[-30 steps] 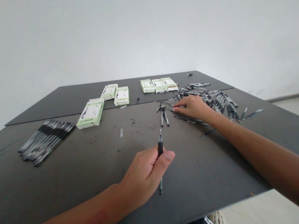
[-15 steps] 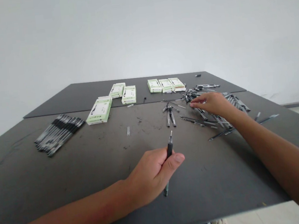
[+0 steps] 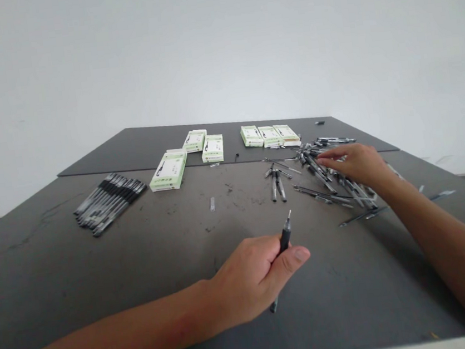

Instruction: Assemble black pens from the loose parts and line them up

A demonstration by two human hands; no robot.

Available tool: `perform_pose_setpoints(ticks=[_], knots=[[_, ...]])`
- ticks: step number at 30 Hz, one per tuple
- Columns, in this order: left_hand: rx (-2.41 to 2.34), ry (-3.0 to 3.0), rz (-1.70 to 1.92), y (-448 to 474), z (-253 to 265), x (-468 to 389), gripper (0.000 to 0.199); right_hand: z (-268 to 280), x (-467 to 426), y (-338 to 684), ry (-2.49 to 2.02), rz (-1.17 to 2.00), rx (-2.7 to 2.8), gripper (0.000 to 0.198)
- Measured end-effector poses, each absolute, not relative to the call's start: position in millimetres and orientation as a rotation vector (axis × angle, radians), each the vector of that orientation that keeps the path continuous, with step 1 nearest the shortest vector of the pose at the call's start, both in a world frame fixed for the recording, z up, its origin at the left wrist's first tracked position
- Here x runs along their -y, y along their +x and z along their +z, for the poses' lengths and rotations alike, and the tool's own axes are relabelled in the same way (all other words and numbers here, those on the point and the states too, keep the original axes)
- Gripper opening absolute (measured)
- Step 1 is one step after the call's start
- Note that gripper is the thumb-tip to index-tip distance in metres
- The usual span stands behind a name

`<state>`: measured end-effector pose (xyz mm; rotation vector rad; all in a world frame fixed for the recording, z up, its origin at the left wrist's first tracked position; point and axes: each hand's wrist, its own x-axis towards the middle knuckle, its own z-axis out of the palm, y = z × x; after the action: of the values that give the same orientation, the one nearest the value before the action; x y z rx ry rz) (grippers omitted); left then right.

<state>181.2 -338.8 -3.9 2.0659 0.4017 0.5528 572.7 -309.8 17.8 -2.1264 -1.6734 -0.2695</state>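
My left hand point(image 3: 255, 278) is closed around an uncapped gel pen point(image 3: 285, 238) above the near part of the table. Its pale tip points up and away, and the lower end shows beneath the hand. On the right, my right hand point(image 3: 357, 163) reaches over a loose heap of pen parts point(image 3: 316, 169). Thumb and forefinger come together in a pinch at the heap's left side; anything between them is too small to make out. A few short dark-ended pen pieces point(image 3: 277, 185) lie left of the heap.
A row of pens point(image 3: 110, 202) lies side by side on the left of the dark table point(image 3: 150, 262). White-and-green boxes point(image 3: 169, 170) stand behind it, with more boxes point(image 3: 270, 135) at the back. A small clear strip point(image 3: 212, 203) lies mid-table.
The view has shifted, so most things appear farther right. My right hand has moved slightly over the heap, its fingers closer together. My left hand still holds the gel pen.
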Motion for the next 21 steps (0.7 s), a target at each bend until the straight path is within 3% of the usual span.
perform_pose_setpoints(ticks=[21], knots=[[-0.41, 1.937, 0.532, 183.3, -5.4, 337.7, 0.054, 12.4, 315.0, 618.8, -2.371, -0.312, 1.625, 0.042]])
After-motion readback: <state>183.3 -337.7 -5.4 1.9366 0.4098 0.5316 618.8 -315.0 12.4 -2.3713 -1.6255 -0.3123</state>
